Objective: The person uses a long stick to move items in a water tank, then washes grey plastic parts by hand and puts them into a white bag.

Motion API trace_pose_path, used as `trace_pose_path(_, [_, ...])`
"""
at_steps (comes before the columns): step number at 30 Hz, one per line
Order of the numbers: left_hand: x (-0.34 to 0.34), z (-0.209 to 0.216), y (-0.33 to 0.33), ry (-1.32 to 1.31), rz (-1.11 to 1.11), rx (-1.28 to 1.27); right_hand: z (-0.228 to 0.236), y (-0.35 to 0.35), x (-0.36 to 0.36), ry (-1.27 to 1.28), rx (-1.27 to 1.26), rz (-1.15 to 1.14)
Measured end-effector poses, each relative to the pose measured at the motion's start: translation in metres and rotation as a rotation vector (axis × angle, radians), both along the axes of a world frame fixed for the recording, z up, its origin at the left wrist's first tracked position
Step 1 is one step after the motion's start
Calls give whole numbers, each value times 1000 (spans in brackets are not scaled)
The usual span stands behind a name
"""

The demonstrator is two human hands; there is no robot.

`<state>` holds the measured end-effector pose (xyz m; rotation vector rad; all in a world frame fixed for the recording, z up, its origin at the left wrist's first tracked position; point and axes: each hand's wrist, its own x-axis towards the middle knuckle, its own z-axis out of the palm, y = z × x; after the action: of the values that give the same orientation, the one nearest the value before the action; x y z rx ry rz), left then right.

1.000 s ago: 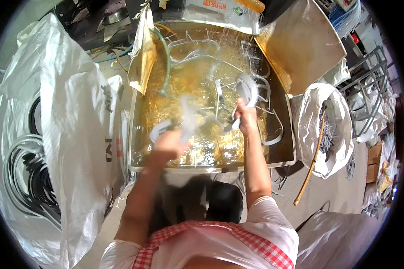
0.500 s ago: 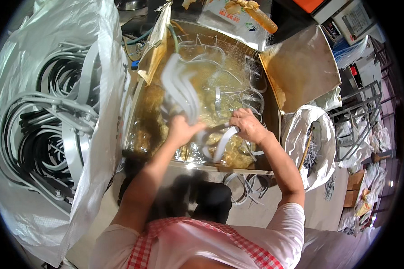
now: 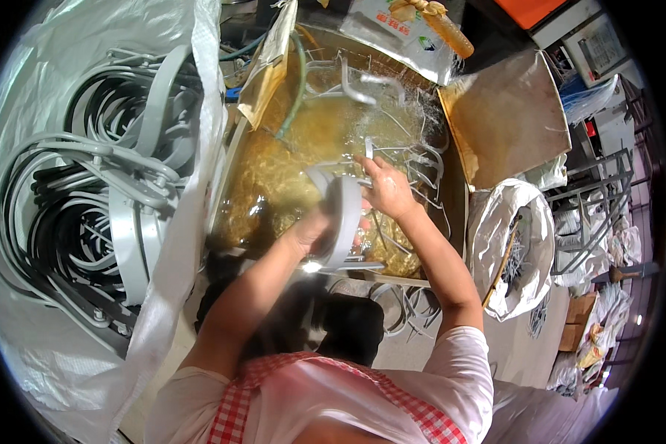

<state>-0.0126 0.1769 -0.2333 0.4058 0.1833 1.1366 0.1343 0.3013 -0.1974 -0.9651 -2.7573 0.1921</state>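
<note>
Over a tub of murky water [image 3: 274,174], my left hand [image 3: 312,231] is closed around curved grey plastic strips [image 3: 345,222]; its fingertips show past their far side. My right hand [image 3: 392,191] is at the upper end of the same strips, its fingers bent around their edge and partly hidden. Loose pale strips [image 3: 425,166] lie in the water at the right side of the tub. A green hose [image 3: 300,81] dips into the water at the back left.
At left stands a big white woven sack [image 3: 177,311] full of coiled grey and black strips [image 3: 89,222]. A stained board [image 3: 505,122] leans at the tub's right, above a white sack [image 3: 529,288] of thin scraps. Strip offcuts [image 3: 396,307] lie on the floor.
The blurred bundle in my left hand has swung down and right, nearer to me. My right hand has moved up and left, and both hands are now close together.
</note>
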Motion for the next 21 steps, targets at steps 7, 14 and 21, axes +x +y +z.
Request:
trace_pose_path(7, [5,14,-9,112,41,8,4,5,4,-19,65,75])
trace_pose_path(14, [-9,16,-13,149,-214,82,-2,5,0,74,-501,177])
trace_pose_path(21, [-11,19,-17,-5,-186,56,15,-6,-12,-313,-127,178])
